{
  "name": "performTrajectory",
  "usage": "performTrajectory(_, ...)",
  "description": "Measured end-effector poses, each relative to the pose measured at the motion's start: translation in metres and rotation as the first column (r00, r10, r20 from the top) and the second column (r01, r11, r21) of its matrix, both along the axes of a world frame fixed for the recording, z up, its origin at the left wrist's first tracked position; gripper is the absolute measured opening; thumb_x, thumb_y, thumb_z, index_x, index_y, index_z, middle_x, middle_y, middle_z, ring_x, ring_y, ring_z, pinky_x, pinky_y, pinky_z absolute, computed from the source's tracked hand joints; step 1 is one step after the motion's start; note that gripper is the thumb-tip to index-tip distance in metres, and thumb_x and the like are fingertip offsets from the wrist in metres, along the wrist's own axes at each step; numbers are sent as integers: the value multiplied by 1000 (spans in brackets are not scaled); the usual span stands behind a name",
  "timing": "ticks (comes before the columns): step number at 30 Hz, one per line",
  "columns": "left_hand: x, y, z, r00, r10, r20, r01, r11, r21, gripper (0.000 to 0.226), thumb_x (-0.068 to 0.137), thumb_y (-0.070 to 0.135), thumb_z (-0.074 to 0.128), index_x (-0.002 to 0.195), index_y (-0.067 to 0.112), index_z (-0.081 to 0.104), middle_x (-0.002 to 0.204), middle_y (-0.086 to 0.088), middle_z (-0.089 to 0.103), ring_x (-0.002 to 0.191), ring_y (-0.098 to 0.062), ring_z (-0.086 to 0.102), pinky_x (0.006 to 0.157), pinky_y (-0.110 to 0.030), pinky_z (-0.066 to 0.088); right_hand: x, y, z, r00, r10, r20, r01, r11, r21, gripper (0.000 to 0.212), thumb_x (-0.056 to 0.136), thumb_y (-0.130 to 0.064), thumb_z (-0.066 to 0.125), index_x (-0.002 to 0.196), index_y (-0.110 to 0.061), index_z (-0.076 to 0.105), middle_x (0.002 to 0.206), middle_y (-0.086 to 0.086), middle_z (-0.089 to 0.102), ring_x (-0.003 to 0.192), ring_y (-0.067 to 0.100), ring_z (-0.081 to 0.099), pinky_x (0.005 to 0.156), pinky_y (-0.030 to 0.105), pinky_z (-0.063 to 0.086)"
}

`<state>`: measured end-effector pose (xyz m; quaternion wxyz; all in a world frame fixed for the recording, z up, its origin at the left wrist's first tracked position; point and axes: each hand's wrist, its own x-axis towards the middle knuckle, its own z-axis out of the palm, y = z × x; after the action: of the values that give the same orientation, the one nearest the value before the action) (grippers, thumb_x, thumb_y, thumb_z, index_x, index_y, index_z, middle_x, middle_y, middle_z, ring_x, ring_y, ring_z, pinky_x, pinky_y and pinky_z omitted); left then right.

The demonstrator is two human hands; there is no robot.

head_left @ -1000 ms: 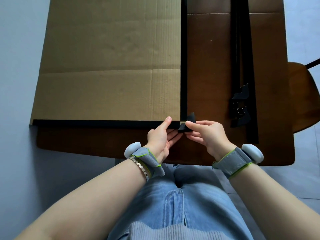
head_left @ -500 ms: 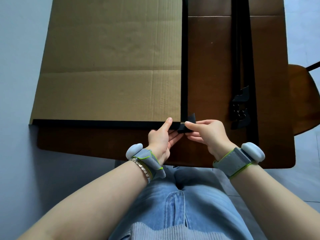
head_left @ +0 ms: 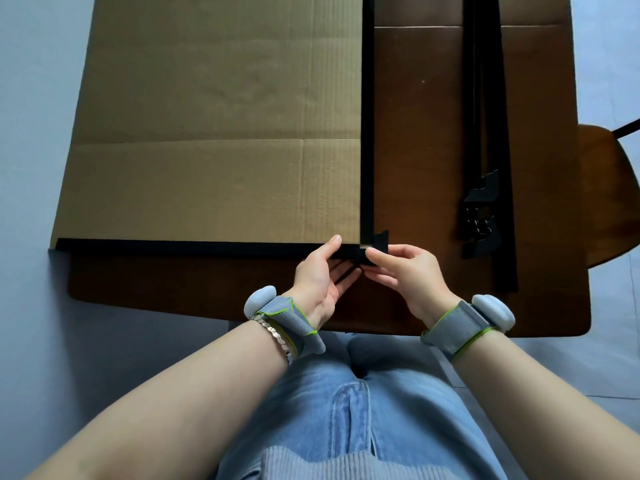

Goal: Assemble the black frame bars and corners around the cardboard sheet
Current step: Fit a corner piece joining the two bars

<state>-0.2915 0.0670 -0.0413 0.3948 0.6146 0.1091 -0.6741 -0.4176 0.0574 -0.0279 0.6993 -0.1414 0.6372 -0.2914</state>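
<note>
Cardboard sheet on table has near bar and right bar fitted, right hand pinching corner piece at their joint, left hand pinching near bar end; left edge bare, far edge out of view, spare bars and spare corners lying well to the right, likely about half left

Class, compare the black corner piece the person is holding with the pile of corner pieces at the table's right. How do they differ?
The held corner is a single piece; the spare corners are several, heaped together. The right hand pinches the held corner at the near right corner of the cardboard sheet; the spare corners lie untouched by the loose bars. Both are black and angled.
</note>
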Motion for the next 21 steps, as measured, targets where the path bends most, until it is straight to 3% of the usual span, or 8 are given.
performTrajectory(4, 1, -3, 0, 998, 58, -39, -58, 998, 4, 13, 90, 18, 58, 79, 12, 57, 81, -8, 62, 73, -17, 61, 65, -23, 52, 3, -8, -7, 988, 46, 148, -43, 999, -18, 10, 89, -2, 55, 97, -4, 61, 101, 17, 65, 88, 25, 65, 75, 30, 58)
performTrajectory(6, -2, -5, 3, 995, 91, -40, -90, 996, 17, 20, 89, 29, 59, 78, 13, 58, 75, -5, 60, 70, -15, 59, 67, -23, 49, 10, -8, -10, 990, 50, 132, -43, 998, -53, 13, 95, -10, 49, 95, -7, 61, 96, 12, 65, 89, 21, 63, 74, 28, 58)
performTrajectory(8, -4, -6, 2, 993, 116, -31, -115, 993, 24, 29, 89, 41, 58, 82, 14, 59, 74, -4, 61, 71, -15, 59, 71, -25, 48, 15, -5, -10, 998, 61, 31, -58, 995, -81, 19, 98, -16, 45, 92, -7, 60, 91, 9, 64, 84, 16, 63, 72, 25, 57)
performTrajectory(10, -4, -6, -2, 992, 119, -32, -118, 993, 29, 26, 90, 40, 57, 86, 14, 58, 78, -4, 62, 73, -15, 60, 70, -26, 49, 21, -7, -16, 989, 96, -117, -106, 991, -83, 23, 98, -23, 45, 88, -9, 60, 89, 8, 64, 81, 16, 63, 75, 30, 58)
performTrajectory(12, -1, -5, -4, 993, 107, -42, -106, 994, 29, 21, 91, 35, 57, 89, 14, 58, 83, -6, 63, 76, -17, 61, 69, -29, 50, 26, -10, -21, 915, 218, -340, -256, 964, -70, 32, 93, -38, 44, 92, -9, 59, 97, 10, 64, 91, 25, 63, 85, 46, 55)
performTrajectory(15, 3, -7, -5, 992, 109, -61, -107, 994, 25, 20, 92, 30, 57, 84, 11, 58, 73, -6, 66, 70, -18, 63, 70, -30, 51, 30, -17, -23, 823, 351, -446, -394, 919, -3, 39, 95, -36, 40, 110, -2, 51, 111, 16, 58, 102, 32, 59, 91, 50, 50)
performTrajectory(19, 3, -8, -5, 987, 137, -78, -136, 990, 27, 25, 92, 28, 57, 76, 8, 58, 53, -4, 66, 48, -16, 65, 69, -28, 51, 27, -25, -17, 902, 324, -287, -335, 942, 12, 21, 99, -25, 39, 106, -6, 44, 107, 14, 51, 83, 22, 59, 69, 33, 55)
performTrajectory(21, 5, -8, -6, 986, 141, -86, -139, 990, 27, 24, 92, 28, 57, 78, 8, 59, 56, -5, 67, 54, -18, 66, 71, -28, 50, 24, -26, -13, 954, 273, -125, -270, 962, 42, 18, 100, -22, 40, 106, -6, 46, 101, 12, 51, 77, 18, 56, 65, 29, 53)
